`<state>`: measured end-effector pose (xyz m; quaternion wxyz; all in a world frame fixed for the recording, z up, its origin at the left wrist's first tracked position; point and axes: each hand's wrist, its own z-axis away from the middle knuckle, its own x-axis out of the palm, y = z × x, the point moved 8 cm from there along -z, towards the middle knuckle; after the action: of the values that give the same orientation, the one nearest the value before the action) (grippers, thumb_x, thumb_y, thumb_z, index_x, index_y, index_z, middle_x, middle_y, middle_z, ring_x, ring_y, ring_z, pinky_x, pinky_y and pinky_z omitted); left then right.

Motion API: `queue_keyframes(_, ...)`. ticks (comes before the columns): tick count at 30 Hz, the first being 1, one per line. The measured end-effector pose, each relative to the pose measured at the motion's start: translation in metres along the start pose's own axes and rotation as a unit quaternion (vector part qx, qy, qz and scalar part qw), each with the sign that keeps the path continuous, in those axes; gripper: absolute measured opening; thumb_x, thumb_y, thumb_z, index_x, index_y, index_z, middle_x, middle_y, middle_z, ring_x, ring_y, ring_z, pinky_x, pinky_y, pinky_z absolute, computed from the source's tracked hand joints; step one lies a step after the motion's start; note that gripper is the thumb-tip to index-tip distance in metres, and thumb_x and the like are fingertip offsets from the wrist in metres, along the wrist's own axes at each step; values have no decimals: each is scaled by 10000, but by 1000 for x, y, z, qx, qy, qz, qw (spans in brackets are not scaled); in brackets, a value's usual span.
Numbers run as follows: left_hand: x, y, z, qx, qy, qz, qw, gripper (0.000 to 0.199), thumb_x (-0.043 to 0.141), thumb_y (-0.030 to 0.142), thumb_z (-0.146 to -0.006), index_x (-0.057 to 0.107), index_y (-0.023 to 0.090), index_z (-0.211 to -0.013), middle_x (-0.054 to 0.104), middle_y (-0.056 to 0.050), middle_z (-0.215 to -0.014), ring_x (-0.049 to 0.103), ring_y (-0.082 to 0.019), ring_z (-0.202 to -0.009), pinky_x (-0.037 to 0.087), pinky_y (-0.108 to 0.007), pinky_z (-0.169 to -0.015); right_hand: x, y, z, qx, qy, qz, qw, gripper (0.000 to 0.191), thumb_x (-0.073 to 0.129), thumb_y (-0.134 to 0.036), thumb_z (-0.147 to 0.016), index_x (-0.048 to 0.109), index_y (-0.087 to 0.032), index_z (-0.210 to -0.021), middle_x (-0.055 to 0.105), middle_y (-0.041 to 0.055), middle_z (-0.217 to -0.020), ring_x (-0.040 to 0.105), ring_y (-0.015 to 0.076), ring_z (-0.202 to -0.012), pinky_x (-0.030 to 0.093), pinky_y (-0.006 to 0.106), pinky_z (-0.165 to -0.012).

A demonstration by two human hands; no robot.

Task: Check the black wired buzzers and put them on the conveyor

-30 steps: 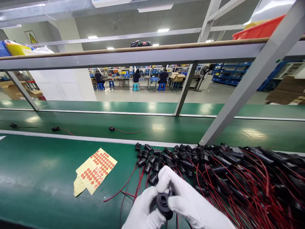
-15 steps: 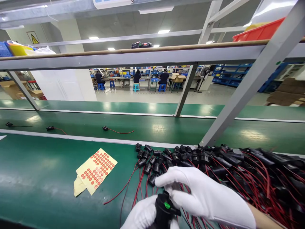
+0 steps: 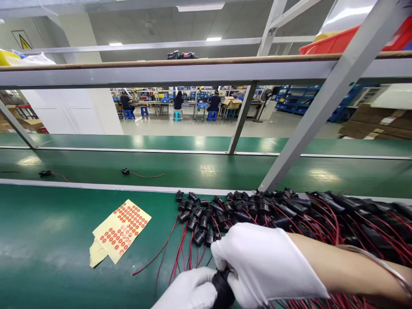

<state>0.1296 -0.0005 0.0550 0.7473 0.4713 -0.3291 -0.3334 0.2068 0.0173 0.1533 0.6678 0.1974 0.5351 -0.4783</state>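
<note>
A black round plastic part (image 3: 222, 292) is between my two white-gloved hands at the bottom of the head view. My left hand (image 3: 189, 291) grips its side. From above and the right, my right hand (image 3: 254, 262) has its fingers bent round the part, and its back hides most of the top. Just beyond my hands lie several similar black capped parts (image 3: 199, 236) with red wires, heaped on the green bench (image 3: 58, 240). A yellowish sheet of small red oval stickers (image 3: 124, 225) lies to the left, its lower corner beside a torn piece of backing.
On the green strip (image 3: 180, 165) behind the white rail lie two black parts with wires. A slanted grey post (image 3: 302, 111) rises behind the pile at right. Overhead runs a shelf (image 3: 128, 75) with a red bin (image 3: 334, 43). People sit at far benches.
My right hand has turned over and closed down on the black part, covering the green mark that showed on it. The whole view has shifted slightly, with the bench items now further left.
</note>
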Motion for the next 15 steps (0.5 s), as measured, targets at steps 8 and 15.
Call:
queue_keyframes(8, -4, 21, 6, 25, -8, -47, 999, 506, 551, 583, -895, 735, 112, -902, 621, -40, -734, 526, -158, -724, 400, -227, -639, -3, -3, -2, 46, 9, 8, 999, 99, 668, -270, -684, 715, -216, -752, 672, 21, -556, 475, 138, -394, 194, 224, -373)
queue_keyframes(15, -3, 11, 5, 67, -56, 106, 991, 592, 645, 640, -811, 718, 74, -968, 662, -98, -842, 533, -153, -715, 362, -228, -618, -1, 0, 2, 28, 44, -8, 999, 133, 587, -174, -722, 682, -221, -802, 637, -7, -560, 388, 115, -426, 199, 215, -388)
